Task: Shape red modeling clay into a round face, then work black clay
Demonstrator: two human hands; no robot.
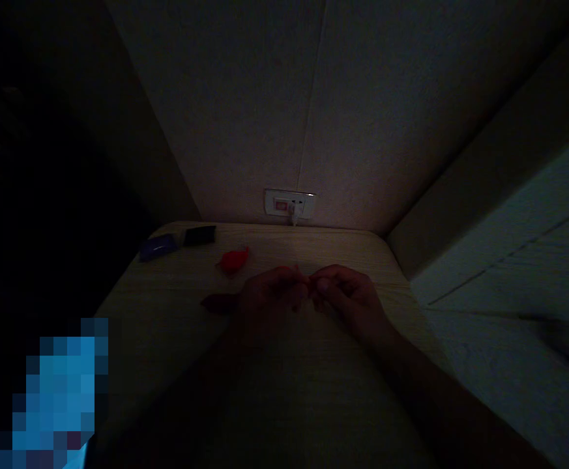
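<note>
In dim light my left hand (269, 290) and my right hand (347, 293) meet over the middle of a wooden tabletop (308, 391). Fingers of both are closed in a pinch around a small reddish item (307, 284), too dark and covered to name. Just left of my left hand lies a dark red, pointed object (218, 303), partly hidden by that hand. Farther back sits a small bright red piece (234, 261) with what looks like clear wrapping at its ends.
At the table's back left lie a shiny purple packet (158, 247) and a black flat item (200, 236). Behind the table, the wall carries a socket plate (290, 204) with a plug in it. A pale panel (509, 260) stands at the right. A blurred-out blue glow (64, 384) shows lower left.
</note>
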